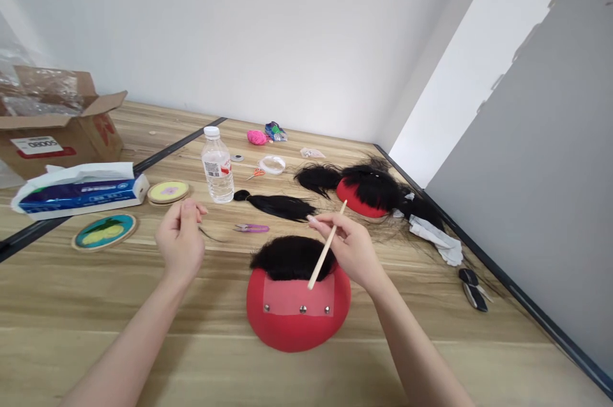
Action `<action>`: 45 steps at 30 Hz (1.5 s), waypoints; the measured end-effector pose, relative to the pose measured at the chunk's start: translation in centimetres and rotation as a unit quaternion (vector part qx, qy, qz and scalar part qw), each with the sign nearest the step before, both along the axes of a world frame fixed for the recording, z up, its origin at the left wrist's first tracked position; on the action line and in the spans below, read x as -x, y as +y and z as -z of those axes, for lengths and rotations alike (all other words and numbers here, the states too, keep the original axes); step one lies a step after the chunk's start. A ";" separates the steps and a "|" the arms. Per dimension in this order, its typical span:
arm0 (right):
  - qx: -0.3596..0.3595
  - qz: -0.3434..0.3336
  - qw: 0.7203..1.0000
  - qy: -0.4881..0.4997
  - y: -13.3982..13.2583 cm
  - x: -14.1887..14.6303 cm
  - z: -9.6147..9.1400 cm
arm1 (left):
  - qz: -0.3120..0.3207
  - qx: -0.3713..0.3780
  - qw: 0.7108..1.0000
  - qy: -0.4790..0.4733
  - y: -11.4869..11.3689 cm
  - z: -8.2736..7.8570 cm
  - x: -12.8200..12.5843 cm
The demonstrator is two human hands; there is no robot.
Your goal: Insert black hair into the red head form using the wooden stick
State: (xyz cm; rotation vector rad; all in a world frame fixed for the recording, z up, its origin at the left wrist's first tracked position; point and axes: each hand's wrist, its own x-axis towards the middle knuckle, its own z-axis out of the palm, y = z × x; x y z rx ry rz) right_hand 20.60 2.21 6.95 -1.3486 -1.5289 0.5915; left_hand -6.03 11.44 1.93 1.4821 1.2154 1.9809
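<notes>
My left hand [182,238] is closed in a pinch on a thin lock of dark hair [209,236], whose loose end sticks out to the right. My right hand [352,244] grips a slim pale wooden stick [322,261], tilted over the red dome-shaped block [297,333]. If the stick has a fine tip, I cannot make it out. On the block lies a pinned strip of sheer mesh [297,295], with silver pins along its near edge. Short black hair [290,257] covers the block's far side. Purple thread snips [252,228] lie beyond, between my hands.
Behind are a tied black hair bundle [282,206], a water bottle [218,167] and orange scissors [257,173]. A second red block [357,201] with hair stands right. Left are embroidery hoops [106,232], a tissue pack [81,195] and a cardboard box [62,154].
</notes>
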 end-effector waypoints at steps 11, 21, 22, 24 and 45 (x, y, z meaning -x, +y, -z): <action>-0.125 -0.115 0.985 -0.011 -4.7 2.7 1.2 | 0.179 -0.093 0.949 0.242 -5.0 -1.5 -3.4; -0.147 -0.093 0.976 -0.131 -3.7 2.2 3.2 | 0.111 -0.224 0.897 0.364 -5.0 -0.1 -4.0; -0.130 -0.079 0.981 -0.120 -3.6 2.0 3.4 | 0.116 -0.240 0.893 0.362 -5.2 -0.2 -4.0; -0.105 -0.060 0.989 -0.085 -3.4 1.6 3.8 | 0.137 -0.288 0.875 0.365 -5.9 -0.7 -4.0; -0.095 0.058 0.989 -0.094 -3.3 -0.2 5.9 | 0.328 -0.309 0.833 0.321 -8.6 0.0 -5.8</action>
